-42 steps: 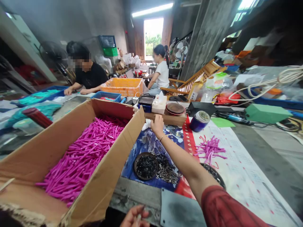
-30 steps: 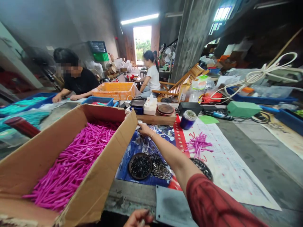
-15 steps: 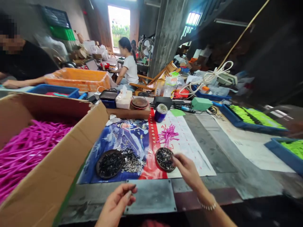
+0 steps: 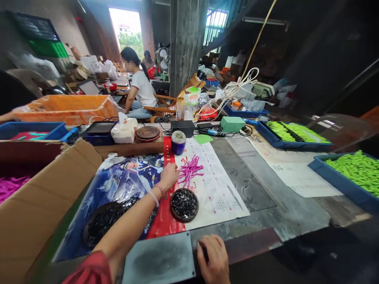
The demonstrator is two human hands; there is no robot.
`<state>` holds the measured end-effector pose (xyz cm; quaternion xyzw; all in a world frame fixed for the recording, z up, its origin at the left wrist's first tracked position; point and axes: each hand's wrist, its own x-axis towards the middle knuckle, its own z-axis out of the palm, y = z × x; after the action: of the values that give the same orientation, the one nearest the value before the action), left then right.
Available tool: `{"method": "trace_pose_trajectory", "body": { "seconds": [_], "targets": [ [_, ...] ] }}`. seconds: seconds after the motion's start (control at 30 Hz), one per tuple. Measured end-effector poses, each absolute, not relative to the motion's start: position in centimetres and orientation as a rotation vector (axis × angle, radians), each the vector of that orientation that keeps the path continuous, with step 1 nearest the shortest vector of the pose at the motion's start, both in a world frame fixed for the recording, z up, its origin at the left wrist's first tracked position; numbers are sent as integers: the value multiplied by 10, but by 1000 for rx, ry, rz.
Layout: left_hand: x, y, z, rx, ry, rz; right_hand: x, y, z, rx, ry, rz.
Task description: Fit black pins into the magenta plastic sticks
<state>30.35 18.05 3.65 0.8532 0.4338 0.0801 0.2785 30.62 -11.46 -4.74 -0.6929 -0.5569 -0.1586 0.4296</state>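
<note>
My left hand reaches across the red strip of the poster, at the left edge of a loose pile of pink strips. Its fingers are curled together, and their tips are mostly hidden. My right hand rests at the table's front edge, just right of a grey metal plate. The fingers on it are bent and drawn in, with a dark spot by the thumb; what they hold is hidden. Between the hands lies a round dish of small black pieces. My left forearm partly covers a second dark dish.
A cardboard box with magenta strips stands at left. Behind the poster are a blue jar, a tissue pack and a green box. Blue trays of lime-green pieces sit at right. A co-worker sits beyond.
My left hand has moved forward from the metal plate to the pink strips. My right hand has left the round dish and come back to the table edge. The view has swung right.
</note>
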Motion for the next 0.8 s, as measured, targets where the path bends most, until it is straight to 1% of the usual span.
{"method": "trace_pose_trajectory", "body": {
  "seconds": [0.13, 0.23, 0.33, 0.43, 0.6, 0.7, 0.8],
  "targets": [
    [322, 198, 32, 2377, 1211, 10, 309, -115, -58, -1739, -1365, -430],
    [304, 206, 31, 2435, 1229, -78, 309, -115, -61, -1750, -1363, -433],
    [272, 210, 33, 2469, 1257, -108, 308, -115, -56, -1761, -1390, -365],
    [245, 206, 38, 2482, 1278, -62, 307, -116, -50, -1765, -1402, -315],
    [211, 167, 56, 2452, 1183, 177, 306, -121, -44, -1691, -1317, -249],
    [183, 119, 64, 2402, 1043, 290, 303, -120, -33, -1643, -1016, -4],
    [149, 60, 62, 2268, 802, 468, 296, -108, -12, -1486, -659, 469]
  ]
}}
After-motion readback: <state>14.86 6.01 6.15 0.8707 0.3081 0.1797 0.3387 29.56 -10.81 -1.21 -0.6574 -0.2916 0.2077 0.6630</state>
